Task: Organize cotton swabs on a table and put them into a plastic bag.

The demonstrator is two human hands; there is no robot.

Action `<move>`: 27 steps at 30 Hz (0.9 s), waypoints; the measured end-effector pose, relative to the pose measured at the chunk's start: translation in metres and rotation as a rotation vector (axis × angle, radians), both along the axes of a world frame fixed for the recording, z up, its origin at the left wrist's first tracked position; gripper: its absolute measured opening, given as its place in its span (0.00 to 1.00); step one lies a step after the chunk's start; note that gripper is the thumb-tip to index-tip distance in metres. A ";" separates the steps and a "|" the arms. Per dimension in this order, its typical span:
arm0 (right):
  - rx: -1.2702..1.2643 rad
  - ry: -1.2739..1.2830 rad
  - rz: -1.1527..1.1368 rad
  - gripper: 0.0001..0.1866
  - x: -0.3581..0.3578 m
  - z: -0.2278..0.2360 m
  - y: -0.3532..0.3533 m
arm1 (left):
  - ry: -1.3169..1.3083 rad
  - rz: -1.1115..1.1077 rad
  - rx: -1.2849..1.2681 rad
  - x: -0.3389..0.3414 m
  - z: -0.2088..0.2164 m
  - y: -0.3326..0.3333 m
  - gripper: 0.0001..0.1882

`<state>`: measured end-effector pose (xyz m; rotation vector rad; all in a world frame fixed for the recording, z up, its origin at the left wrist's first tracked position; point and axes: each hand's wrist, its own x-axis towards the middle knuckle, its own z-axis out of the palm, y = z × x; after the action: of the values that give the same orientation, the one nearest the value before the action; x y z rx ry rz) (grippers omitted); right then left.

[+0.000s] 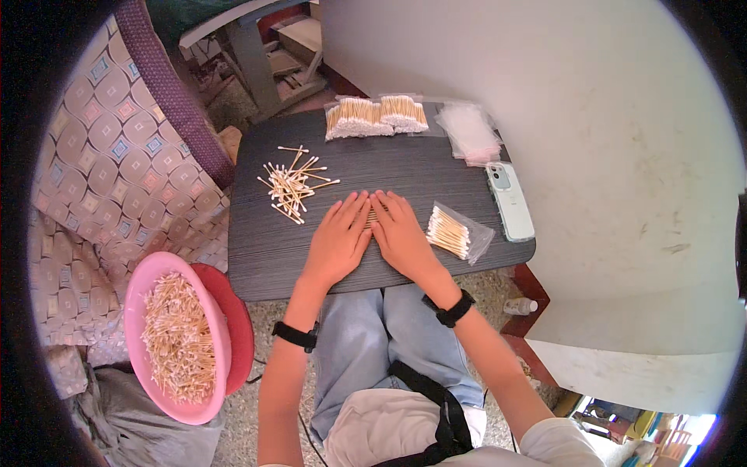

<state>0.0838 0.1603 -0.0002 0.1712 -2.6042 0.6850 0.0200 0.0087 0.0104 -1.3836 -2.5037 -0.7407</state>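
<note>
My left hand (337, 243) and my right hand (405, 240) lie side by side on the dark table, fingers stretched out and pointing away from me. A few sticks of cotton swabs (371, 221) show in the narrow gap between them; the rest of that group is hidden under the palms. To the left of my left hand is a loose, crisscrossed heap of cotton swabs (291, 185). Close to the right of my right hand, a clear plastic bag (481, 243) lies with a row of swabs (448, 233) in it.
Filled swab bags (377, 117) line the table's far edge, beside a stack of clear bags (470, 132). A white phone (510, 204) lies at the right edge. On a red stool (240, 331) at lower left stands a pink basin (134, 331) full of swabs. A wall (622, 179) rises on the right.
</note>
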 end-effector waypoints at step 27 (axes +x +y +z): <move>0.528 0.124 0.010 0.07 0.016 0.006 -0.007 | 0.356 0.032 -0.230 0.020 -0.005 -0.001 0.10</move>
<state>0.0998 0.1533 0.0061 0.3716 -2.6057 -0.0260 0.0403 0.0074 0.0058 -1.3962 -2.3706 -0.1795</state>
